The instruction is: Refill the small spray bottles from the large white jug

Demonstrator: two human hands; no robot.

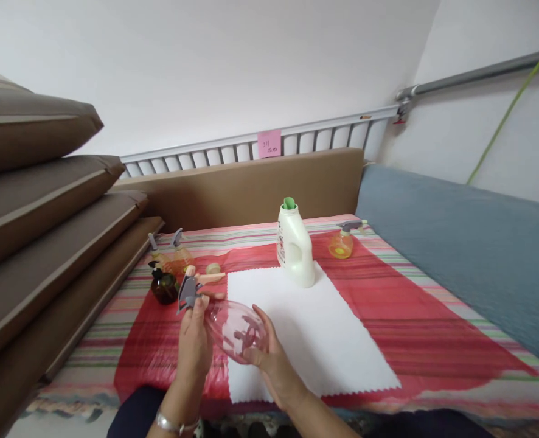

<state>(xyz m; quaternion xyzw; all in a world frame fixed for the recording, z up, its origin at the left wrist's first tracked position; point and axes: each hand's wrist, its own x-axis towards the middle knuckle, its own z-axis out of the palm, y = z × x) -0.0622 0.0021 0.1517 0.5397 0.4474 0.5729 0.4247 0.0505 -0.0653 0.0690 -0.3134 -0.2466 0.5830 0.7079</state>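
Note:
A clear spray bottle (pixel 237 331) with a grey trigger head (pixel 188 293) lies tilted almost sideways between my two hands, above a white sheet with a zigzag edge (pixel 297 340). My left hand (pixel 195 337) is closed around the neck, just below the trigger head, with a finger stretched out beyond it. The base end rests in my right hand (pixel 276 365), thumb on the near side and fingers on the far side. No liquid shows inside. Behind the bottle, a white jug (pixel 299 258) with a green spout insert (pixel 289 203) stands upright on the sheet's far part.
To the left stand a dark pump bottle (pixel 163 288), two spray bottles (pixel 182 258) and a small round pale item (pixel 213 268). Another spray bottle (pixel 341 246) with yellow liquid stands right. Red plastic (pixel 379 292) covers striped cloth. Stacked brown cushions (pixel 45 225) border the left; a blue-grey panel (pixel 461 243) borders the right.

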